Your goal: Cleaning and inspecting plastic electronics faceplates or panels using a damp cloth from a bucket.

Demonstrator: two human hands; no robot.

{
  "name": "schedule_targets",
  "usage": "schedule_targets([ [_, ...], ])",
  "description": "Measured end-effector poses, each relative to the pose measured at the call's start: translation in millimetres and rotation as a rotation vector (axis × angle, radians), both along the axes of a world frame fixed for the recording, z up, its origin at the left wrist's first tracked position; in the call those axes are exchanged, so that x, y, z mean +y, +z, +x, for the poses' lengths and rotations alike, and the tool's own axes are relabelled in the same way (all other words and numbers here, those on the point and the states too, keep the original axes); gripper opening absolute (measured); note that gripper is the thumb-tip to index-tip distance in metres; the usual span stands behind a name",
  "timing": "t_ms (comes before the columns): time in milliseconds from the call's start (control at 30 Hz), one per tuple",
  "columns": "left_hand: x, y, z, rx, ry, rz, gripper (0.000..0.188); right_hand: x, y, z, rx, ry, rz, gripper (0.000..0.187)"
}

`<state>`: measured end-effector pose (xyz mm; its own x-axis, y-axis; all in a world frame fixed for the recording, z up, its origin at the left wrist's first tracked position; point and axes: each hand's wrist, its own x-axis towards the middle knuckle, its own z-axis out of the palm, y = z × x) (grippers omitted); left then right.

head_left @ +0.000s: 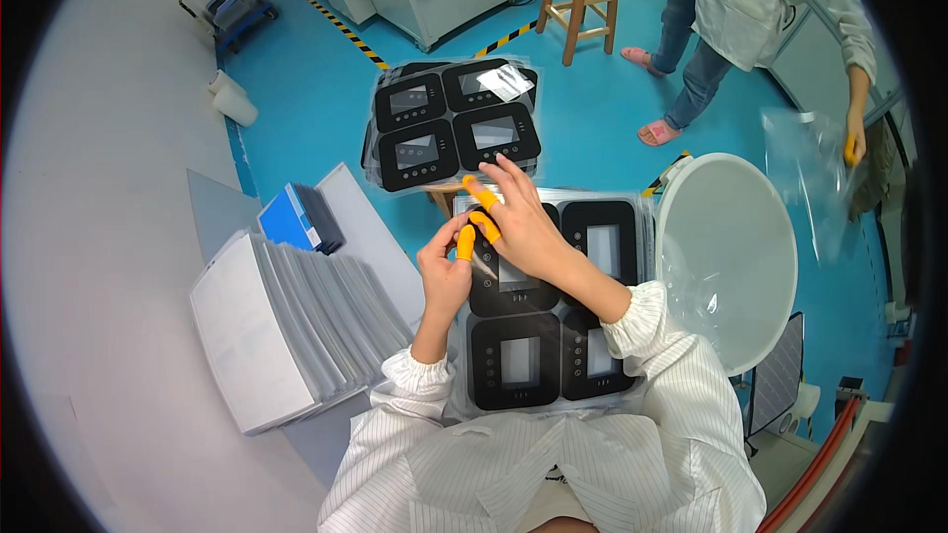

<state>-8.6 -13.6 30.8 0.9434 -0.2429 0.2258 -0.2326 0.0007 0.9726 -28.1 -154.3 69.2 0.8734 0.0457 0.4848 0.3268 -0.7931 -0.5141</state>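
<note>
A stack of clear sheets with black frame panels [515,360] lies in front of me, each panel having a see-through window and a row of small round marks. At the upper left corner of the stack my two hands meet. My left hand [446,271], a yellow finger cot on its thumb, is closed in a pinch; what lies between its fingers is too small to make out. Above the same corner, my right hand [533,232] has its fingers stretched and apart, with yellow cots on thumb and forefinger. A pale sliver shows beneath the fingertips.
Beyond stands another panel stack [415,153] on a stool, a silvery packet [506,82] on top. A white bin [726,266] is at right, a tall pile of sheets [296,336] and a blue box [294,219] at left. A person [736,10] holds clear film [805,173].
</note>
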Motion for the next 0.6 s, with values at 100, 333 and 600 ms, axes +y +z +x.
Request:
schedule_targets([
  [100,1,0,-2,-0.032,0.014,-0.012,0.042,7,0,-6,-0.018,0.003,-0.056,0.047],
  [333,3,-3,-4,0.009,0.051,-0.062,0.041,8,-3,-19,-0.093,0.022,-0.09,0.047],
  [600,3,0,-4,-0.012,0.031,-0.055,0.033,4,4,2,-0.297,0.055,0.068,0.026],
])
